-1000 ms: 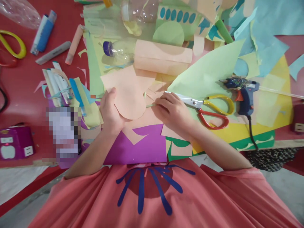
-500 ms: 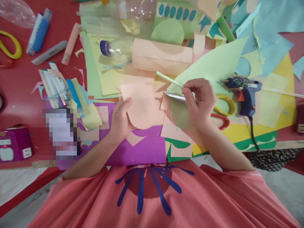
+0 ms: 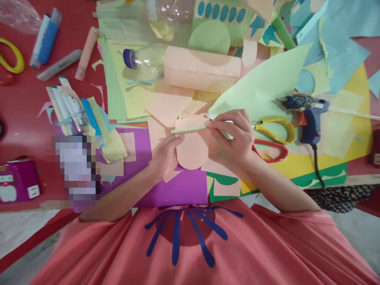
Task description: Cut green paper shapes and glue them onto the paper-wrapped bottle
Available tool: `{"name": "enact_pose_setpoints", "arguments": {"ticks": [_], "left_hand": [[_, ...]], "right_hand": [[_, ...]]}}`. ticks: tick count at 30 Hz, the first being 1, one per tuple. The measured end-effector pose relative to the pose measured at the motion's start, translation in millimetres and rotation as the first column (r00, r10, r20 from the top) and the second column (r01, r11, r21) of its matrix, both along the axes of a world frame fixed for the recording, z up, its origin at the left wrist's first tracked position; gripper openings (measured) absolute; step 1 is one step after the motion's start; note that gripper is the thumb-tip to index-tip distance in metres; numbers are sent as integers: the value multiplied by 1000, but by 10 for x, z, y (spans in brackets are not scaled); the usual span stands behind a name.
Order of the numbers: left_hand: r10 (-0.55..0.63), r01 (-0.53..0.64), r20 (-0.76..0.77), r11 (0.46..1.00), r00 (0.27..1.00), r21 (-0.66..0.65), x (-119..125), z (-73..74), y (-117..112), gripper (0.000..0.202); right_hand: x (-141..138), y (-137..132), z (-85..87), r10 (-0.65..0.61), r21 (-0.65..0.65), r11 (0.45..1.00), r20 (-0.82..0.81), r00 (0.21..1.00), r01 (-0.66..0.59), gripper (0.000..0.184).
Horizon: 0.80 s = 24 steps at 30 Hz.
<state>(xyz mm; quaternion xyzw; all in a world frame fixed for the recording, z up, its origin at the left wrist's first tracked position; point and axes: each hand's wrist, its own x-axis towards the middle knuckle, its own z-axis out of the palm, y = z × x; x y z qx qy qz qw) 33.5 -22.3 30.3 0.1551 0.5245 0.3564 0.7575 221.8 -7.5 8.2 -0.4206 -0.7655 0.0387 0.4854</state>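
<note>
My left hand (image 3: 168,155) holds a peach paper piece (image 3: 192,152) with a rounded lower end, the thumb on its left edge. Between the thumb and fingers of my right hand (image 3: 233,136) is a thin pale-green paper strip (image 3: 190,129), which lies level across the upper part of the peach piece. Scissors (image 3: 274,150) with one yellow and one red handle rest just right of my right hand, their blades partly hidden behind it. Above both hands lies a plastic bottle (image 3: 145,61) with a purple cap, wrapped in a peach paper sleeve (image 3: 202,67).
A blue glue gun (image 3: 310,122) with its cord lies at the right. Markers (image 3: 67,105), a grey marker (image 3: 61,64) and a blurred phone (image 3: 77,168) are on the left. Paper scraps cover a purple sheet (image 3: 178,194) and a large pale-green sheet (image 3: 264,81).
My right hand has come left and down, bringing the green strip over the peach piece. My left hand has shifted right with that piece, which now looks narrower. The scissors stay on the table.
</note>
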Motion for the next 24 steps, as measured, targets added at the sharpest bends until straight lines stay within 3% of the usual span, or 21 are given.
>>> {"name": "enact_pose_setpoints", "arguments": {"ticks": [11, 24], "left_hand": [[-77, 77, 87, 997, 993, 6, 1, -13, -16, 35], [-92, 92, 88, 996, 992, 4, -3, -12, -23, 36]], "right_hand": [[-25, -21, -53, -160, -136, 977, 26, 987, 163, 13], [-26, -19, -66, -113, -186, 977, -33, 993, 105, 13]]}}
